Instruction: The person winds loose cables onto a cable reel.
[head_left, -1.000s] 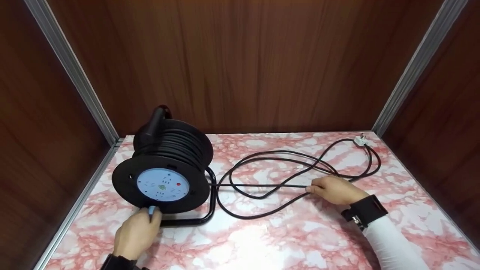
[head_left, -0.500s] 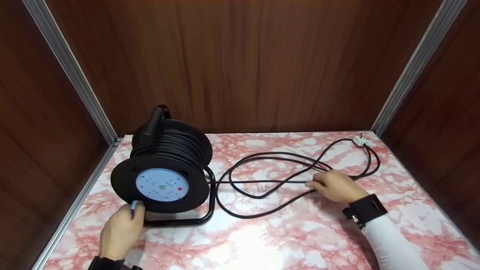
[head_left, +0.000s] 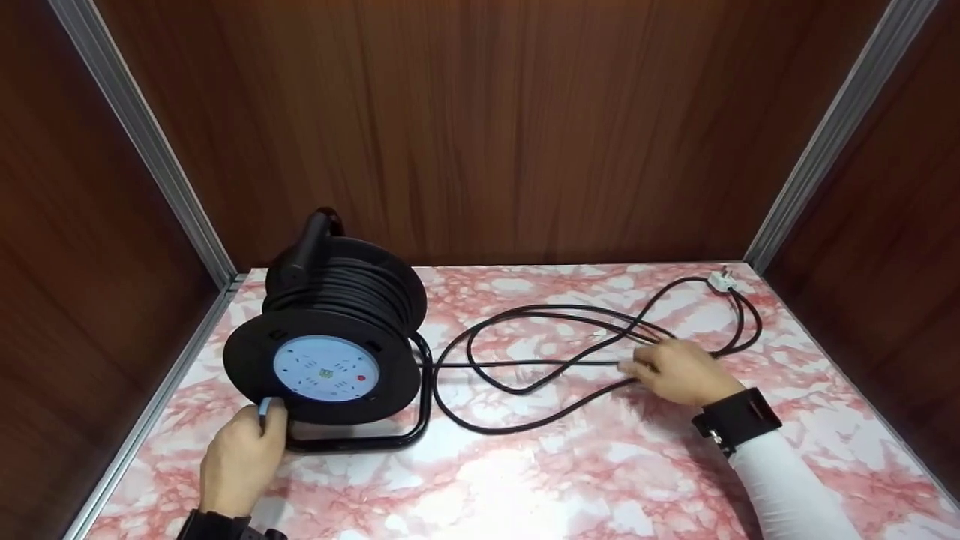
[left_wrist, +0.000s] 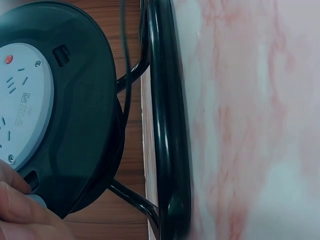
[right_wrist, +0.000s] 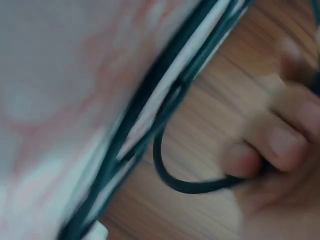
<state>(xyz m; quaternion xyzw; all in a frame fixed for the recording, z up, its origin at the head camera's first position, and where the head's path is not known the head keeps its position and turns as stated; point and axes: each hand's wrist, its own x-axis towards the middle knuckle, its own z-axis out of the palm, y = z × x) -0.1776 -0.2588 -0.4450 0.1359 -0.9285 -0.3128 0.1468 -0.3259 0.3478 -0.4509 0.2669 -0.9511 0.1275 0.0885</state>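
A black cable reel [head_left: 247,360] with a pale blue socket panel [head_left: 326,367] stands on its tubular frame at the left. My left hand [head_left: 244,454] grips the small blue knob [head_left: 264,406] at the lower left of the reel's front disc; in the left wrist view, curled fingers [left_wrist: 20,210] mostly cover this knob [left_wrist: 37,200]. To the right, my right hand [head_left: 686,371] holds the black cable [head_left: 540,363], which runs from the reel to its fingertips. In the right wrist view, the cable [right_wrist: 192,187] passes through that hand's curled fingers [right_wrist: 280,145].
Loose cable loops [head_left: 495,431] lie across the pink-and-white marbled tabletop [head_left: 480,487]. A white plug [head_left: 721,280] with its pins up lies at the far right corner. Brown wood-grain panels [head_left: 480,135] close off the back and both sides. The reel's black frame [head_left: 360,444] rests along its front.
My left hand has moved left with the knob along the disc's lower edge, and the socket panel has turned with it. My right hand has shifted slightly up and right with the cable.
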